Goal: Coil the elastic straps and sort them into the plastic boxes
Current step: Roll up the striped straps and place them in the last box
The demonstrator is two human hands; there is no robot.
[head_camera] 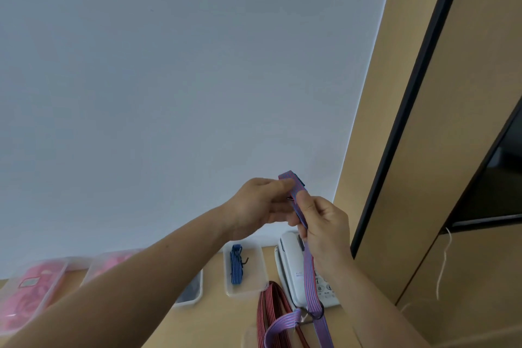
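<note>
Left hand [258, 206] and right hand [324, 227] both pinch the purple strap [310, 274] above the phone [291, 263]; its tail hangs over the phone. Clear box [261, 256] sits just left of the phone, with bare wall above it.

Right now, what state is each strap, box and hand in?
Purple strap: held up, folded at top, tail hanging down.
Left hand: pinches the fold.
Right hand: grips strap below fold.
Blue strap: coiled, in box.
Clear box: open, lidless.
Red strap: loose, in long loops on table.
Leftmost box: pink contents, blurred.
</note>
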